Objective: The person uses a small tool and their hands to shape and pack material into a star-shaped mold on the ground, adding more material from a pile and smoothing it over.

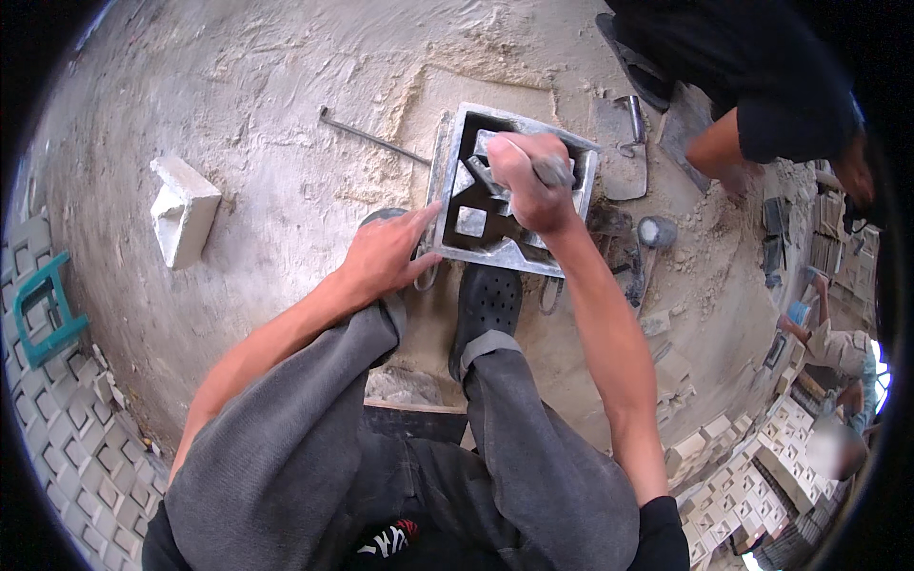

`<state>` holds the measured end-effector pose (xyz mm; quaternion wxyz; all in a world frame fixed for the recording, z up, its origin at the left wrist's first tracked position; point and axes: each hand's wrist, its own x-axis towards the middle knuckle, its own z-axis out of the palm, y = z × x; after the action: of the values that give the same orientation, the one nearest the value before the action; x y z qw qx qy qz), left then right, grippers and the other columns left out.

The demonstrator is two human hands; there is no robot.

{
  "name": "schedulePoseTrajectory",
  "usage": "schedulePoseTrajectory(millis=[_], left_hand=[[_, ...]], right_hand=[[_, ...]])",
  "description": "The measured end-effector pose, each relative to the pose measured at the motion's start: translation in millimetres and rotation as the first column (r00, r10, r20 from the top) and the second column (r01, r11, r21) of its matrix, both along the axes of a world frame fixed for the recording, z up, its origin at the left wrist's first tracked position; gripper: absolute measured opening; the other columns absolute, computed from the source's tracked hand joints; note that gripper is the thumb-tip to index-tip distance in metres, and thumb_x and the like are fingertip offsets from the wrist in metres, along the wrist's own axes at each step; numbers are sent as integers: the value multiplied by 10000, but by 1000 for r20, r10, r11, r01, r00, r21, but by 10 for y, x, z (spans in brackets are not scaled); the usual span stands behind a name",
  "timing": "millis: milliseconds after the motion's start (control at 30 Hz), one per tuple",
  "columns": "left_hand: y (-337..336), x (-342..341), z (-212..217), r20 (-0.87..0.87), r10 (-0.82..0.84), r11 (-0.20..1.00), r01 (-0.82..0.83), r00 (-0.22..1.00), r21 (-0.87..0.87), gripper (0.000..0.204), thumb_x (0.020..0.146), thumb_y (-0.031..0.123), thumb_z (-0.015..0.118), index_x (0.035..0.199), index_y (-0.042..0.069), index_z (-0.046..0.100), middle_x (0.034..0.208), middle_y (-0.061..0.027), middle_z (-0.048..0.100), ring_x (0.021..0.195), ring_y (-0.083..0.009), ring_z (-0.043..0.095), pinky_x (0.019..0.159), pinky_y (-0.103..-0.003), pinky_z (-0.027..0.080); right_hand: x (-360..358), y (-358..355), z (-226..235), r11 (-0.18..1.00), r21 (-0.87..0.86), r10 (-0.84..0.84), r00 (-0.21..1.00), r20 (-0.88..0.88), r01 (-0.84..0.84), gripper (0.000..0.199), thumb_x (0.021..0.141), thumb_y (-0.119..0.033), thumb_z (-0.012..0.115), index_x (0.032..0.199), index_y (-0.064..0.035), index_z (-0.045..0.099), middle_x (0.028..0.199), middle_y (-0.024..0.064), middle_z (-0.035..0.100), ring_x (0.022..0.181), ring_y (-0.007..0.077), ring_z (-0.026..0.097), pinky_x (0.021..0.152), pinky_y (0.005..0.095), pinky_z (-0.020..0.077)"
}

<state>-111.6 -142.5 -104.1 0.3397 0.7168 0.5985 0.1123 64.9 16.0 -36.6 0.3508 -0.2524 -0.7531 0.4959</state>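
The floor (267,124) is bare, grey-tan and coated in cement dust, with trowel streaks and loose crumbs across it. A square metal mould (509,190) with dark geometric cut-outs lies on the floor at centre, just beyond the person's dark perforated shoe (487,300).

The right hand (528,181) is over the mould, its grip wrapped around a small metal tool (552,169) pressed into the mould's top. The left hand (390,252) rests at the mould's near left edge, fingers spread and flat, holding nothing, the fingertips touching the frame.

A thin metal rod (371,138) lies on the floor left of and beyond the mould. A white cast block (183,211) stands well apart on the left. A teal frame (46,309) lies on patterned blocks (71,447) at the far left edge. To the right of the mould sit a flat trowel (624,152) and a small grey can (657,231), near a heap of loose mix.

A second person in dark clothing (762,67) crouches at the far right, one arm reaching down to the floor. Stacks of pale finished blocks (752,466) fill the near right.
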Motion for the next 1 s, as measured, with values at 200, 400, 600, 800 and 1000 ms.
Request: schedulePoseTrajectory(millis=[200, 400, 600, 800, 1000], left_hand=[[-49, -71, -8, 1, 52, 996, -52, 999, -77, 760, 876, 395, 709, 1507, 126, 384, 1193, -186, 663, 980, -343, 684, 838, -450, 544], [-36, -16, -28, -38, 41, 995, -44, 998, -85, 768, 864, 387, 726, 1508, 132, 394, 1140, -176, 671, 946, -344, 691, 832, -443, 540], [-48, -43, -23, -47, 49, 994, -53, 998, -97, 776, 861, 379, 735, 1512, 134, 389, 1112, -179, 671, 967, -327, 687, 836, -444, 534], [0, 44, -12, -47, 25, 990, -31, 999, -140, 779, 863, 375, 734, 1510, 114, 386, 1128, -182, 671, 974, -325, 689, 838, -443, 535], [13, 6, 56, -91, 16, 983, -32, 996, -180, 771, 870, 372, 723, 1510, 107, 385, 1196, -196, 660, 995, -339, 685, 851, -440, 537]], right_hand=[[49, -2, 528, 958, -285, -42, 997, -61, 23, 391, 965, -203, 531, 662, 29, 446, 574, 76, 361, 531, 166, 345, 499, 357, 314], [133, -169, -112, 961, -228, -184, 978, -100, 157, 363, 950, -167, 532, 682, 47, 414, 585, 105, 350, 528, 165, 349, 498, 373, 306], [237, 100, 437, 914, -403, -256, 825, -504, 37, 465, 1021, -196, 512, 583, -69, 418, 532, -13, 380, 486, 84, 330, 456, 288, 252], [375, 113, 838, 827, -475, -544, 647, -535, 302, 460, 1009, -185, 492, 577, -109, 354, 535, -28, 344, 477, 82, 283, 467, 282, 231], [113, 40, -88, 756, -306, -652, 710, -267, 579, 438, 1000, -158, 515, 576, -101, 420, 552, -55, 394, 547, 31, 366, 476, 263, 260]])
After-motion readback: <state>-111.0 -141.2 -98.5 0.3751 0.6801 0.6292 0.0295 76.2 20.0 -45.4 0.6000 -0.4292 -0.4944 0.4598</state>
